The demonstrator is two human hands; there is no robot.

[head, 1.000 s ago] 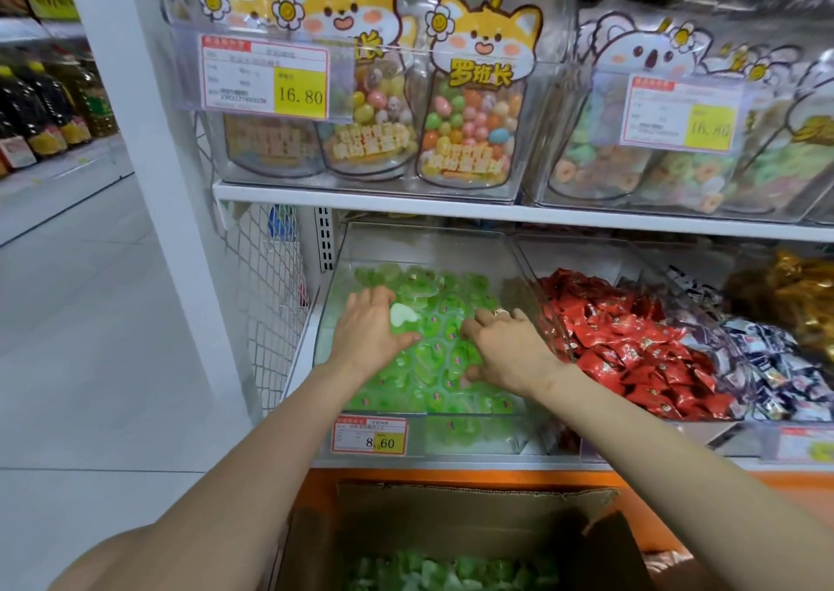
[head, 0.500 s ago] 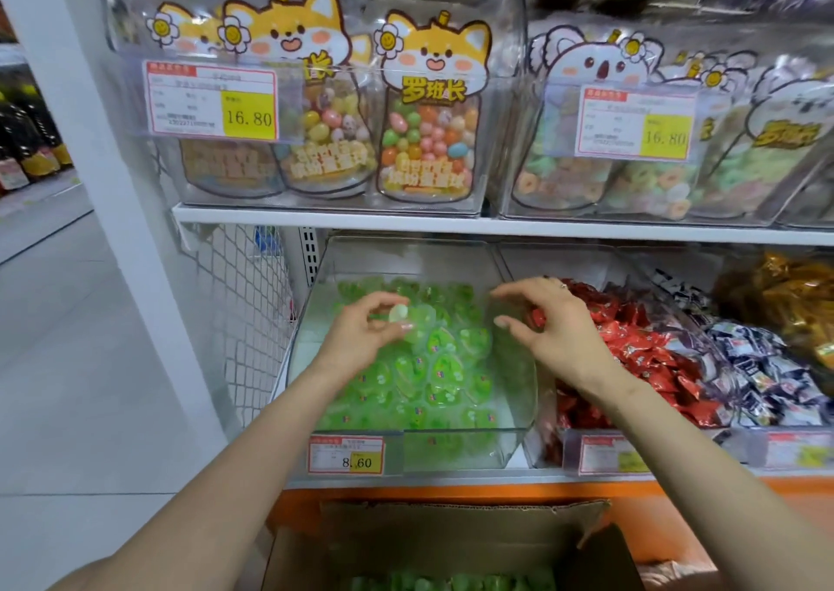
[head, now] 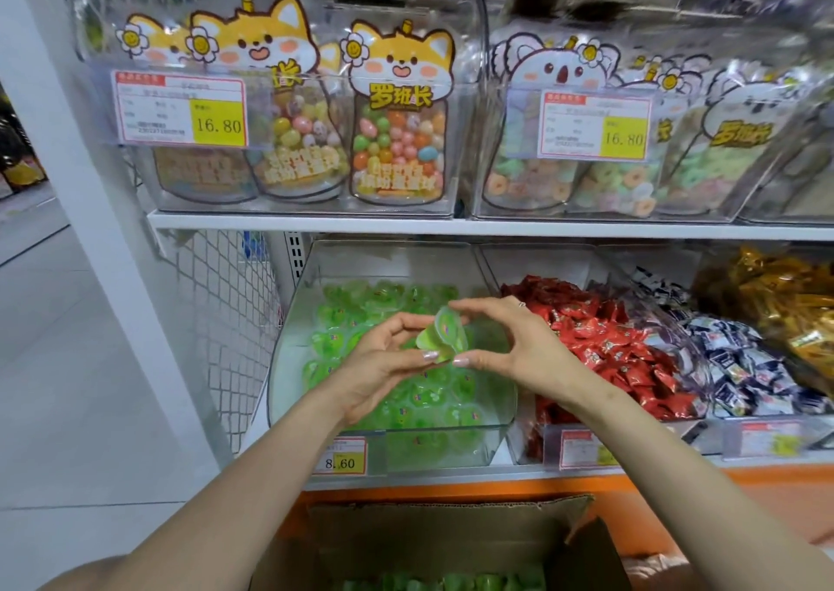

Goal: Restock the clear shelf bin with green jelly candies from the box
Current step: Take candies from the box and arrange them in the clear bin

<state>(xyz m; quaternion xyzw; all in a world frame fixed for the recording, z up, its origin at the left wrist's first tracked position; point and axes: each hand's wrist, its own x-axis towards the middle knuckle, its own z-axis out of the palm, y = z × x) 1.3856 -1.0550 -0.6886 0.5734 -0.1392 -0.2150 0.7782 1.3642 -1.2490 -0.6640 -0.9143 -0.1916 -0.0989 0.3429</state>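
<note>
one green jelly cup is held in the air between both hands, just above the clear shelf bin and apart from the heap of green jelly candies lying in it.

left hand: palm up, thumb and curled fingers pinch the cup's 8 o'clock side. right hand: thumb below and forefinger above pinch its 3 o'clock edge; a ring shows on one finger.

cup orientation: tilted, not level. the sealed lid faces up and toward the camera, leaning to about 1 o'clock; the green body points down to about 7 o'clock, toward the left palm. the lid's longer span seems to run from 11 to 5 o'clock. the cup is squat, so the axis is hard to read more finely.

the bin sits on the lower shelf, with a price tag reading 8.60 on its front. at 3 o'clock from it is a bin of red wrapped candies, then blue-and-white ones.

at 6 o'clock, below the shelf, the cardboard box stands open, with more green cups at the frame's bottom edge.

at 12 o'clock, on the upper shelf, are fox-printed candy bags.
</note>
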